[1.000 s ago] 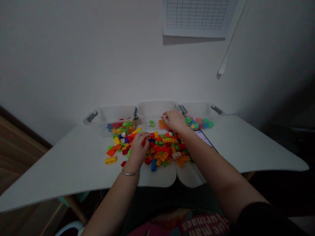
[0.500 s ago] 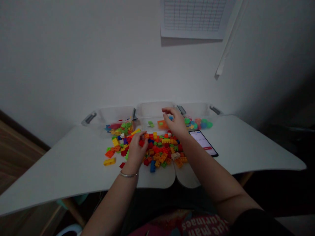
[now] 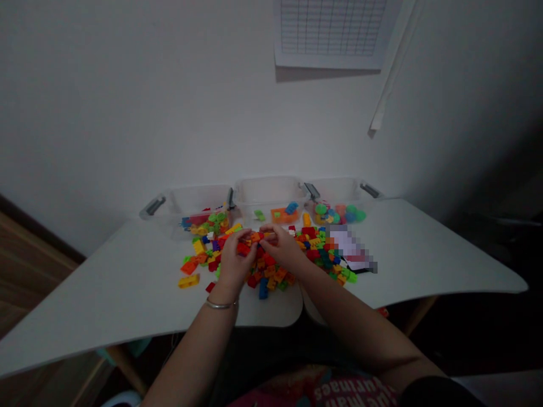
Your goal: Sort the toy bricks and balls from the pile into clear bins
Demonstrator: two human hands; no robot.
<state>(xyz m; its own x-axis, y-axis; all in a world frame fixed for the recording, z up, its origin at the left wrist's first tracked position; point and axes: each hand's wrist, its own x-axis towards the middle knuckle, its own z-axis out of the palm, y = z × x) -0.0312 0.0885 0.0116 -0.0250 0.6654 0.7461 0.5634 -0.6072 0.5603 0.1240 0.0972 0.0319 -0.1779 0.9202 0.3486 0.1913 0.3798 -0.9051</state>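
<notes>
My left hand (image 3: 235,259) is curled above the left part of a pile of toy bricks (image 3: 271,274) in red, orange, yellow, green and blue. Its fingertips hold an orange toy brick (image 3: 256,237). From the other side, my right hand (image 3: 283,249) has its bent fingers and thumb at the same brick, so the two hands almost meet. My fingers partly hide the brick and the pile beneath. A blue brick (image 3: 263,288) lies at the pile's near edge, and a yellow brick (image 3: 189,281) lies apart on the left.
Three clear bins stand along the wall: the left bin (image 3: 186,195) and right bin (image 3: 339,185) hold mixed coloured pieces. The middle bin (image 3: 269,189) contains green, orange and blue pieces. A phone (image 3: 350,249), pixelated, lies right of the pile on the white table (image 3: 407,243).
My right hand has come down and left from over the middle bin to meet my left hand. The blue piece in that bin is now uncovered. My left hand has hardly moved.
</notes>
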